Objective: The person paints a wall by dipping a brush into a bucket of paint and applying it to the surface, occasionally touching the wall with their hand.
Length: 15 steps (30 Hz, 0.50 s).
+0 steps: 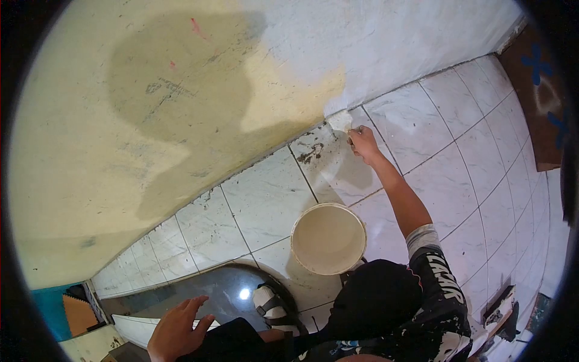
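My right hand (363,143) is closed on a paintbrush (339,120), its white, paint-covered head right at the bottom of the wall where it meets the floor tiles. Pale white paint (386,42) covers the right part of the wall, while the left part (78,151) is still bare yellow with scuffs and red marks. Below the brush, a round bucket (329,239) with a pale inside stands on the tiles. My left hand (181,329) hovers low at the left, fingers apart, holding nothing.
White marbled tiles (434,175) run along the wall, with dark dirt specks (310,154) near its base. A sandalled foot (271,306) rests by a dark, shiny round-edged surface (199,289). A brown panel with blue marks (537,90) stands at the upper right.
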Each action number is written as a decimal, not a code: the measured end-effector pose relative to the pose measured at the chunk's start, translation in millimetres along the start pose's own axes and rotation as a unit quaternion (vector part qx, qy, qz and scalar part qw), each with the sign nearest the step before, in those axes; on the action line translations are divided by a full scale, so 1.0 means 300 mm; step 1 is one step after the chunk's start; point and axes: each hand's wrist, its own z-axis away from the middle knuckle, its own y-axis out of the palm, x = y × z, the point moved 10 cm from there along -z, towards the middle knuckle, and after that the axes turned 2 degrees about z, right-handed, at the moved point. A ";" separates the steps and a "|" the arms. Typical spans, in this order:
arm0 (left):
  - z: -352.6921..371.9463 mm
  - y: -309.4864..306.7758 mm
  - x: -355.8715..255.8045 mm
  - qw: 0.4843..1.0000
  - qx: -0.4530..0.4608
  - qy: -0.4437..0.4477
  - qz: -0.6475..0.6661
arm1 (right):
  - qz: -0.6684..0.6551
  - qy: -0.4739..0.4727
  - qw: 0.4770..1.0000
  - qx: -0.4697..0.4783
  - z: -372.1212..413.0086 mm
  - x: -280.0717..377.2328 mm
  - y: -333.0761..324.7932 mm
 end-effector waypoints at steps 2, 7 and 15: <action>-0.003 0.001 -0.003 1.000 0.004 0.003 -0.003 | -0.012 -0.010 1.000 0.011 0.046 0.083 0.004; -0.019 0.004 -0.007 1.000 0.005 0.021 0.006 | -0.035 -0.074 0.996 0.031 0.256 0.398 0.006; -0.032 -0.001 -0.033 1.000 0.003 0.018 -0.019 | -0.038 -0.196 0.979 0.046 0.556 0.814 -0.011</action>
